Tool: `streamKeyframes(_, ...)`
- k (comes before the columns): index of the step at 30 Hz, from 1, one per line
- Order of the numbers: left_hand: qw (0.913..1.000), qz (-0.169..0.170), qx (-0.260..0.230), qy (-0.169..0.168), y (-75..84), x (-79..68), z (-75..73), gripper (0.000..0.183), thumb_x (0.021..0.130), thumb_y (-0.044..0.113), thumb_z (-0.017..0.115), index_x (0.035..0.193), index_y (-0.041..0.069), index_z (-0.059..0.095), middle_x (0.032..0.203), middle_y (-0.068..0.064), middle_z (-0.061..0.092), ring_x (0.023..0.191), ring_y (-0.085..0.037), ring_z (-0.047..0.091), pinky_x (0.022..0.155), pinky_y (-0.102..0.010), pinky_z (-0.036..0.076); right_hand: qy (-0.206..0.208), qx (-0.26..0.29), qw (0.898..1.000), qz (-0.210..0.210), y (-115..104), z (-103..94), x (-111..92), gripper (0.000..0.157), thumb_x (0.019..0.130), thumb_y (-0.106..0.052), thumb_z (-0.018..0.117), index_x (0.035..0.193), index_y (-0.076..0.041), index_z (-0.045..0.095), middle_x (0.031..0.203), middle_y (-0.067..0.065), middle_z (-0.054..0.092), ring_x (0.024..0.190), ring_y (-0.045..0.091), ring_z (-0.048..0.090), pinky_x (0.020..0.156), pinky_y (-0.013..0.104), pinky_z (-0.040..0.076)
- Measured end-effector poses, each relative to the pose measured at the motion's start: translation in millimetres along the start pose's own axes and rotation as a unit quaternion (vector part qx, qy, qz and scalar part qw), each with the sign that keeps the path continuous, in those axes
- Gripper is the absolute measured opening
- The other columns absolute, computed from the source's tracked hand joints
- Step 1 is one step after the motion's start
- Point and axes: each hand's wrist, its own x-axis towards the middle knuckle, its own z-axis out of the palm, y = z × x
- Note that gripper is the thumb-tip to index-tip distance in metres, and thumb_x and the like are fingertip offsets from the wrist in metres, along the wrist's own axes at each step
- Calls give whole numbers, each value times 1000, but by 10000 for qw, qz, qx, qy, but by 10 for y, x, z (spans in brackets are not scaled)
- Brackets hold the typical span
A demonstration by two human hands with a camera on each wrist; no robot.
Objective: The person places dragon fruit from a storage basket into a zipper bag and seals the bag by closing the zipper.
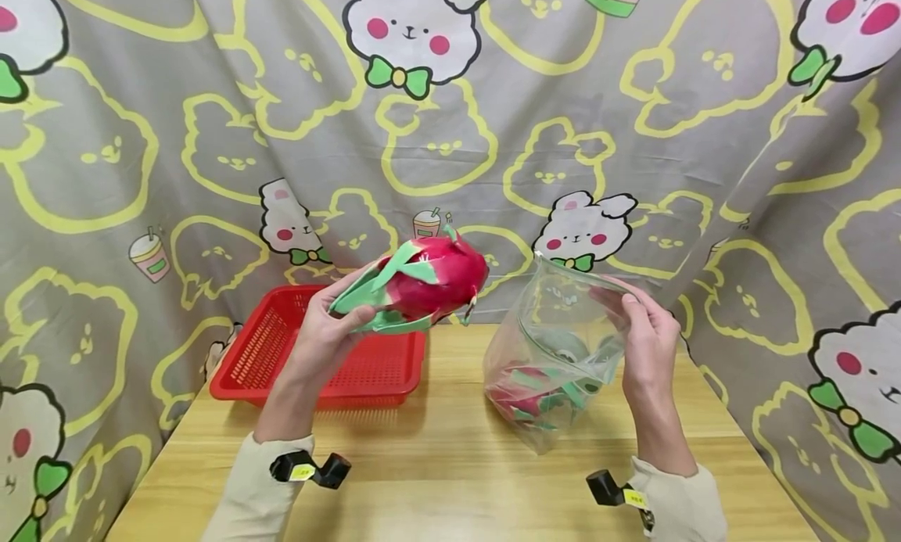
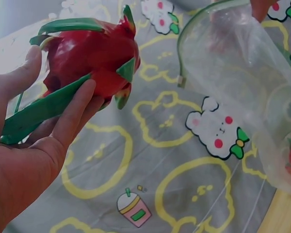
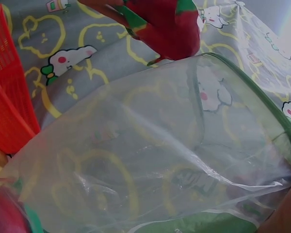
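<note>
My left hand (image 1: 334,327) grips a red dragon fruit (image 1: 439,280) by its long green leaf end, held up above the table. Thumb and fingers wrap the green leaves in the left wrist view, the red body (image 2: 92,58) pointing away from the palm. With my right hand (image 1: 647,335) I pinch the rim of a clear plastic bag (image 1: 542,331) that has a green edge. The bag's mouth gapes, facing up. Inside its bottom lies another dragon fruit (image 1: 524,393), red with green leaves, seen through the plastic.
A red plastic basket (image 1: 242,362) with perforated walls stands at the left, behind my left forearm. Both rest on a light wooden table (image 1: 450,479), where the bag's lower corner hangs low. A grey curtain (image 1: 450,159) with cartoon prints closes off the back and sides.
</note>
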Motion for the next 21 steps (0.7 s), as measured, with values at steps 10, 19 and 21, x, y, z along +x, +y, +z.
streamKeyframes(10,9993,-114,355,-88,-28,117,189,65,92,10,77,150,3,50,134,-11,62,108,-18,67,91,-33,58,-23,80,10000,19,-24,-2,-10,35,110,-14,44,124,4,70,106,9,77,105,19,72,107,35,48)
streamKeyframes(19,9981,-322,494,-161,-43,204,324,59,96,2,70,151,1,48,133,-15,59,112,-23,65,93,-37,56,-61,71,10000,-3,-7,-4,-14,36,110,-14,43,124,4,70,106,9,77,105,18,72,104,31,50)
streamKeyframes(21,9978,-353,545,-150,-39,229,351,59,97,1,69,151,1,47,134,-16,58,112,-24,65,93,-37,57,-70,132,9999,-33,-5,-3,-8,36,110,-13,43,125,5,69,107,9,77,105,19,72,104,30,50)
